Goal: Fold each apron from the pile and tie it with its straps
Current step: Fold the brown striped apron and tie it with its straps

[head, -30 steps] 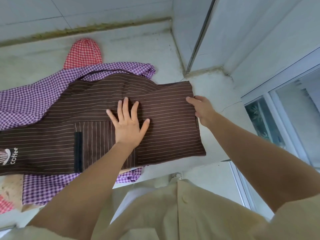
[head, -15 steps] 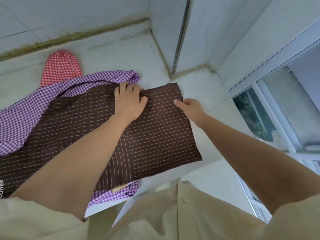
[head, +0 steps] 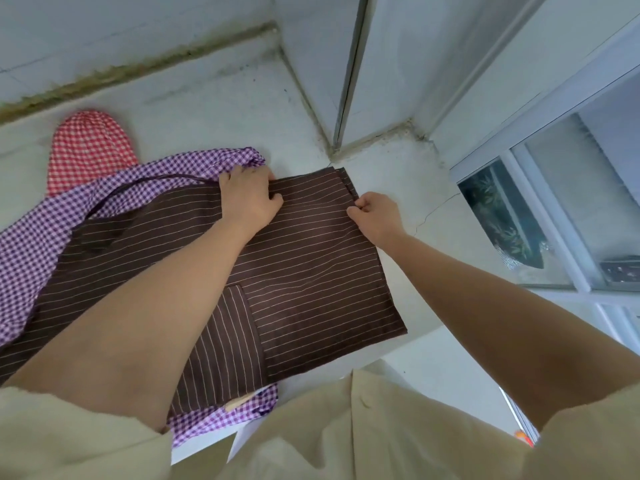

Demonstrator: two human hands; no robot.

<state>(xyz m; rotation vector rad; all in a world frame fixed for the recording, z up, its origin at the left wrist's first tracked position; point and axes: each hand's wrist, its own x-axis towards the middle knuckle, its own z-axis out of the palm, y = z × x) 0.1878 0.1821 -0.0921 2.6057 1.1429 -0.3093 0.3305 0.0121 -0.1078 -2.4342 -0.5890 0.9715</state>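
Observation:
A brown apron (head: 311, 271) with thin white stripes lies spread on the pale ledge (head: 214, 105), on top of a purple checked apron (head: 31, 233). My left hand (head: 247, 199) grips the brown apron's far edge, fingers curled over the fabric. My right hand (head: 375, 214) pinches the apron's right edge near its far corner. A dark strap (head: 145, 183) loops from the brown apron across the purple one. A sewn pocket (head: 225, 344) shows near my left forearm.
A red checked cloth (head: 86, 150) lies at the far left of the ledge. Walls meet in a corner (head: 332, 147) behind the aprons. A window frame and glass (head: 540, 220) stand to the right. The ledge's near edge drops off by my shirt.
My left hand slid from the apron's middle to its far edge and curled on the fabric. My right hand closed into a pinch on the right edge. The view shifted left.

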